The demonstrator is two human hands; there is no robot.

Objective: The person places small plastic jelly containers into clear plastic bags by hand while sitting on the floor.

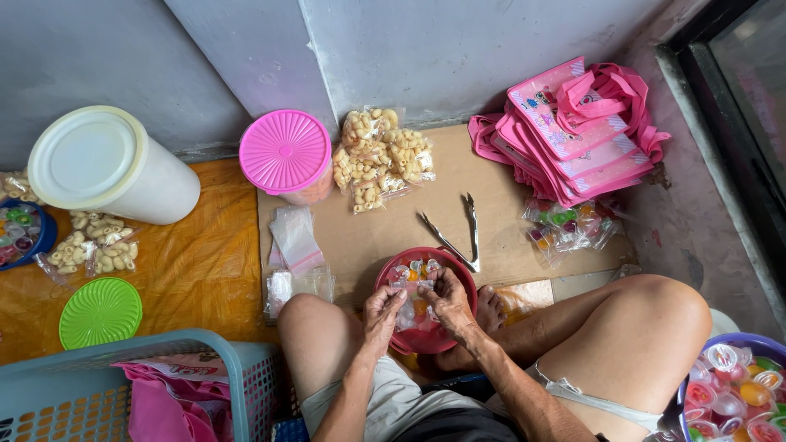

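Your crossed legs fill the bottom of the view, with both hands meeting over the red bowl [385,282] between your knees. Left hand [381,313]: fingers curled together, pinching the lower edge of a small clear bag [412,296]. Right hand [449,299]: fingers closed on the same bag from the other side. The bag sits directly above the bowl, which holds small jelly cups in clear and orange.

Left to right:
- blue bowl [41,237] at the far left edge, coloured jelly cups inside.
- white tub [110,168], lid on, lying tilted on the orange sheet; contents not visible.
- packets of pale puffed snacks [90,245] just below the tub.
- green lid [100,311], flat on the sheet.
- blue basket [164,348], pink bags inside.
- pink-lidded tub [285,153], closed.
- empty clear bags [295,237] on the cardboard.
- more snack packets [378,157] against the wall.
- metal tongs [458,233], just beyond the red bowl.
- stack of pink tote bags [577,131].
- purple bowl [737,344] at the right edge, full of jelly cups.
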